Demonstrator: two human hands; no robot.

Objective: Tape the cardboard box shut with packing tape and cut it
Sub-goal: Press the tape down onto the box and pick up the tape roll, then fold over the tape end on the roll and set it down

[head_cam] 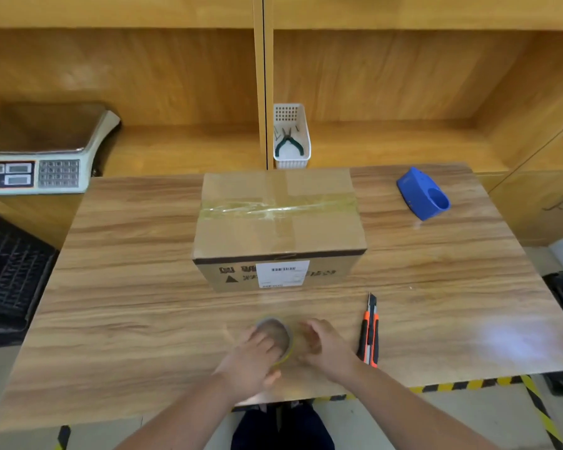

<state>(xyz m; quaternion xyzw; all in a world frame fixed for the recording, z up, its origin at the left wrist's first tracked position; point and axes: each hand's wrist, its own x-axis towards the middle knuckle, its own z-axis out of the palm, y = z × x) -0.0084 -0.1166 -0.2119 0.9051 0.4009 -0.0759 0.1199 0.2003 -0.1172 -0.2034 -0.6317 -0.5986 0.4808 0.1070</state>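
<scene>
A closed cardboard box [278,222] stands in the middle of the wooden table [127,303], with shiny tape strips crossing its top and a white label on its near side. Close to the table's front edge my left hand [251,358] grips a roll of clear packing tape [275,334]. My right hand [327,347] is right beside the roll, fingers curled at its edge; motion blur hides whether it pinches the tape end. An orange and black utility knife [369,332] lies just right of my right hand.
A blue tape dispenser [423,194] lies at the table's far right. A white basket [291,138] with pliers stands behind the box on a shelf. A weighing scale [43,151] sits at the far left. Black crates [10,274] flank the table.
</scene>
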